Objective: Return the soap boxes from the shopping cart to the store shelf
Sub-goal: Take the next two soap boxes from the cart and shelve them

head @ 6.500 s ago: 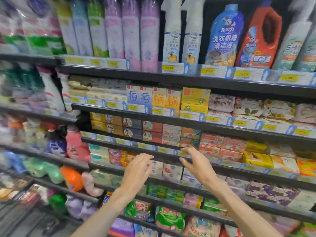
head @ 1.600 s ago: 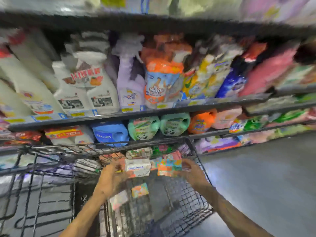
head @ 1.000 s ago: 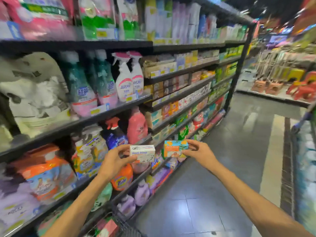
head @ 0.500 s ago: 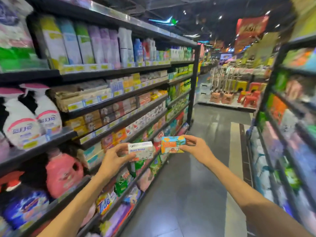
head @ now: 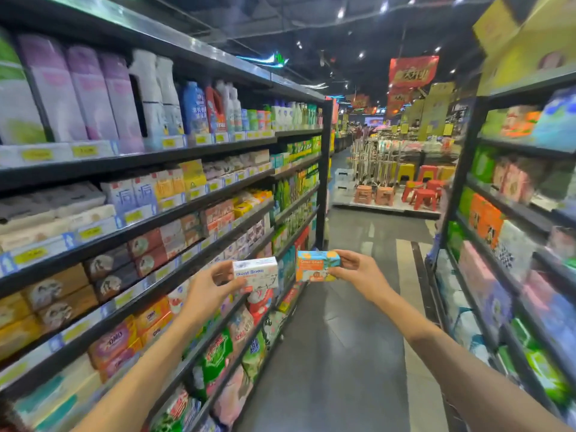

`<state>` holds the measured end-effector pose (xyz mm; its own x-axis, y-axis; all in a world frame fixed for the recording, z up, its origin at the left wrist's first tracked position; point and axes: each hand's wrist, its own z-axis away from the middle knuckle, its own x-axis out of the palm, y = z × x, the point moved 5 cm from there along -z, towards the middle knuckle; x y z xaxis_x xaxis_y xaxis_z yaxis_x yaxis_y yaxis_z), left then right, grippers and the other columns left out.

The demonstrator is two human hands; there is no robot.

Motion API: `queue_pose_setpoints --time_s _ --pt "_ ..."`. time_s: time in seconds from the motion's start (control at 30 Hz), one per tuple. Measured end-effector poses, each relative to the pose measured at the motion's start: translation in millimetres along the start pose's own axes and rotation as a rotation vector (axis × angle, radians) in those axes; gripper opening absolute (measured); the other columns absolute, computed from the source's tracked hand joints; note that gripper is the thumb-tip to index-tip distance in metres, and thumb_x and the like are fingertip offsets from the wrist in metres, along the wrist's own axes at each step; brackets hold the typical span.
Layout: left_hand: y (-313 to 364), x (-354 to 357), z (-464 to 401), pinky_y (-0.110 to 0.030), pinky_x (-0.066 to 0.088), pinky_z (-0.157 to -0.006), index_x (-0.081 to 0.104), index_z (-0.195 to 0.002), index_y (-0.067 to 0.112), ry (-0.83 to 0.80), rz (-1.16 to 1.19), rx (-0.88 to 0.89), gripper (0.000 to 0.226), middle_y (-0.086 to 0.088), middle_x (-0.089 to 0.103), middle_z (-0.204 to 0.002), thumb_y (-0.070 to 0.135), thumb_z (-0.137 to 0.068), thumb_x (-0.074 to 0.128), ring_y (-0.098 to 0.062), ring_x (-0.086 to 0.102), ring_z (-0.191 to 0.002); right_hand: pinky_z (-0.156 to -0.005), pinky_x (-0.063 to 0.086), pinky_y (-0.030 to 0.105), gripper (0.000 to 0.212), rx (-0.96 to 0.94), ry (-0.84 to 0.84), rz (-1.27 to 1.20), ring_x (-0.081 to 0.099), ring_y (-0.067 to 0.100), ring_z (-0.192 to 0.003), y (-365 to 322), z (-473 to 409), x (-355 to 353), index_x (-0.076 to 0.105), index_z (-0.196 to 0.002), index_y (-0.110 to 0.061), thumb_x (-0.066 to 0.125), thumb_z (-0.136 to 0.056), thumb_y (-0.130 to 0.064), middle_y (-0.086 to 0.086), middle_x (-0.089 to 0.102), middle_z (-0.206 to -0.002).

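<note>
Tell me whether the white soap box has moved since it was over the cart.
Yes. The white soap box, gripped by the left hand, is now out of the cart and held beside the soap shelves.

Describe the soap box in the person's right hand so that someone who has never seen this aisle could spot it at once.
Start at the long black store shelf on the left of the aisle. Near its far end two hands hold small boxes side by side in mid-air. The right hand pinches the orange cardboard soap box with a teal top band; the left hand holds the white soap box with blue lettering.
</note>
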<state>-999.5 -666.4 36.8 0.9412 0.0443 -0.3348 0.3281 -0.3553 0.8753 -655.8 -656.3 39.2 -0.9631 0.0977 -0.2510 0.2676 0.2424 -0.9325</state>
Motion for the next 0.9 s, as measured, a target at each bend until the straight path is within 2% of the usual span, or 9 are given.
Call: queue_pose_setpoints --time_s 0.1,0.2,0.37,0.43,0.57,0.67,0.8,0.83,0.9 --pt "-15 6 -63 -0.028 0.054 -0.086 0.069 -0.116 0.032 -0.008 -0.01 -0.003 0.037 0.016 0.075 -0.108 0.029 -0.082 0.082 -0.001 0.069 -0.1 -0.08 0.056 0.022 0.048 0.004 0.017 -0.018 0.07 0.011 -0.097 9 -56 -1 0.063 -0.124 -0.004 0.078 -0.078 0.0 0.005 0.074 -0.108" --pt "-27 10 -115 -0.025 0.052 -0.086 0.069 -0.117 0.028 0.008 -0.023 0.002 0.038 0.013 0.075 -0.107 0.029 -0.082 0.082 0.001 0.068 -0.098 -0.077 0.055 0.019 0.047 0.01 0.015 -0.029 0.07 0.007 -0.091 19 -109 2 0.062 -0.122 -0.004 0.077 -0.078 0.002 0.009 0.073 -0.108" --pt "-62 12 -188 -0.031 0.057 -0.087 0.069 -0.117 0.026 0.024 -0.019 -0.024 0.037 0.012 0.076 -0.106 0.022 -0.082 0.082 -0.004 0.07 -0.098 -0.085 0.056 0.029 0.046 0.008 -0.014 -0.041 0.07 0.013 -0.095 48 -197 20 0.063 -0.121 -0.006 0.078 -0.078 -0.001 0.006 0.074 -0.106" --pt "-79 8 -212 -0.031 0.058 -0.086 0.069 -0.117 0.025 0.062 -0.045 -0.031 0.037 0.012 0.076 -0.106 0.02 -0.083 0.082 -0.004 0.071 -0.098 -0.082 0.056 0.026 0.046 0.005 -0.046 -0.046 0.07 0.011 -0.093 58 -235 32 0.063 -0.121 -0.007 0.078 -0.078 -0.001 0.002 0.074 -0.104" --pt "-107 -5 -250 -0.017 0.056 -0.078 0.07 -0.115 0.023 0.173 -0.08 -0.069 0.035 0.013 0.077 -0.102 0.017 -0.083 0.082 0.0 0.07 -0.094 -0.08 0.057 0.024 0.045 -0.023 -0.159 -0.049 0.071 0.007 -0.094 74 -313 66 0.062 -0.121 -0.014 0.078 -0.08 -0.005 -0.003 0.074 -0.104" --pt "-129 -17 -272 -0.016 0.055 -0.075 0.07 -0.115 0.02 0.273 -0.118 -0.107 0.035 0.008 0.076 -0.104 0.015 -0.082 0.082 -0.002 0.07 -0.094 -0.084 0.057 0.025 0.042 -0.062 -0.276 -0.057 0.07 0.006 -0.098 84 -368 96 0.063 -0.119 -0.019 0.078 -0.081 -0.01 -0.005 0.073 -0.107" --pt "-155 -36 -283 -0.007 0.049 -0.078 0.069 -0.115 0.018 0.416 -0.186 -0.213 0.034 0.009 0.075 -0.106 0.012 -0.083 0.081 0.004 0.068 -0.094 -0.074 0.053 0.013 0.037 -0.098 -0.43 -0.084 0.068 -0.005 -0.091 87 -430 144 0.063 -0.115 -0.018 0.076 -0.083 -0.007 -0.01 0.071 -0.104" --pt "-160 -42 -283 -0.008 0.05 -0.08 0.069 -0.115 0.02 0.449 -0.202 -0.243 0.035 0.01 0.075 -0.106 0.014 -0.083 0.081 0.005 0.068 -0.095 -0.072 0.053 0.012 0.036 -0.107 -0.477 -0.09 0.069 -0.005 -0.089 87 -445 159 0.063 -0.115 -0.017 0.075 -0.083 -0.006 -0.009 0.071 -0.103" --pt "-169 -56 -279 -0.019 0.053 -0.09 0.069 -0.116 0.021 0.529 -0.234 -0.299 0.037 0.011 0.075 -0.106 0.016 -0.082 0.083 0.004 0.068 -0.096 -0.069 0.052 0.014 0.035 -0.133 -0.568 -0.095 0.069 -0.004 -0.086 86 -468 190 0.063 -0.116 -0.016 0.074 -0.084 -0.005 -0.007 0.072 -0.104"
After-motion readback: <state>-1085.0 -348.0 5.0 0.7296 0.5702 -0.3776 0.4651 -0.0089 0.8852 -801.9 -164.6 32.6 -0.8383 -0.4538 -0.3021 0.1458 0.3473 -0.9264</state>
